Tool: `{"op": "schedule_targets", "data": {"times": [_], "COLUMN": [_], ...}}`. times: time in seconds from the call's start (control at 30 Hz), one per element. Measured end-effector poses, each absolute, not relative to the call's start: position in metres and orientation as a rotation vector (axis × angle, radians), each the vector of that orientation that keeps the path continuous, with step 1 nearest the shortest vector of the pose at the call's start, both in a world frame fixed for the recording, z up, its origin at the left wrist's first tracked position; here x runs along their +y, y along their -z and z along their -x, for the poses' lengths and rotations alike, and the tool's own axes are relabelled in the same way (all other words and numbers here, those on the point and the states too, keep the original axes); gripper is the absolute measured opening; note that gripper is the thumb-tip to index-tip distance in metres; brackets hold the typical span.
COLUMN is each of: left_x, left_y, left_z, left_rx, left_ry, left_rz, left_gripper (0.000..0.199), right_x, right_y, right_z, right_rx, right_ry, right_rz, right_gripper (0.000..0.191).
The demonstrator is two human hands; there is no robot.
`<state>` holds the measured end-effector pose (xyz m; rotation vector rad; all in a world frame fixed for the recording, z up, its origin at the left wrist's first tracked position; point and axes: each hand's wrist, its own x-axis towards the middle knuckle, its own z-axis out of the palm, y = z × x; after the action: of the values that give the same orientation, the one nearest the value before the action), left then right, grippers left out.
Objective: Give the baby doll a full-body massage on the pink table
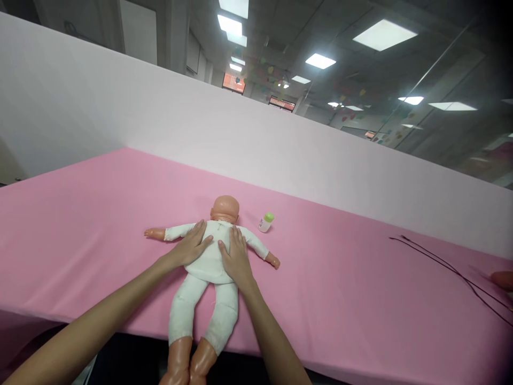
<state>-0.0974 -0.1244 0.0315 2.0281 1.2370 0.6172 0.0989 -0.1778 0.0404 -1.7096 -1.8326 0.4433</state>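
A baby doll (212,267) with a white cloth body lies on the pink-covered table, its arms spread and its bald head away from me. It seems to lie face down, and its feet reach past the near table edge. My left hand (194,245) rests flat on the left side of the doll's upper body, fingers pointing toward the shoulder. On the right side, my right hand (236,255) lies flat in the same way, fingers stretched out. Both palms touch the cloth and neither hand grips anything. Just right of the doll's head stands a small white bottle (266,222) with a green cap.
Pink cloth (344,299) covers the table. A low white partition (192,133) runs along its back. Thin dark cords (444,263) lie at the right, close to a partly visible brownish object (503,279) at the frame's edge.
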Motion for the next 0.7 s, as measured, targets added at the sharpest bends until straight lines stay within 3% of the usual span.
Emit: {"op": "schedule_targets", "data": {"times": [0.23,0.53,0.7], "left_x": [-0.162,-0.137,-0.130], "left_y": [-0.037,-0.039,-0.052], "left_z": [0.104,0.072,0.075], "left_rx": [1.114,1.121,1.205], "left_ry": [-0.580,-0.670,-0.878], "left_rz": [-2.167,-2.241,-2.327], "left_gripper": [0.077,0.074,0.043], "right_x": [-0.212,-0.172,-0.171], "right_y": [-0.038,-0.038,-0.043], "right_z": [-0.088,-0.105,-0.109], "right_rx": [-1.961,-1.921,-1.845], "right_ry": [-0.508,-0.494,-0.294], "right_rz": [1.586,1.557,1.580], "right_gripper": [0.066,0.061,0.056]}}
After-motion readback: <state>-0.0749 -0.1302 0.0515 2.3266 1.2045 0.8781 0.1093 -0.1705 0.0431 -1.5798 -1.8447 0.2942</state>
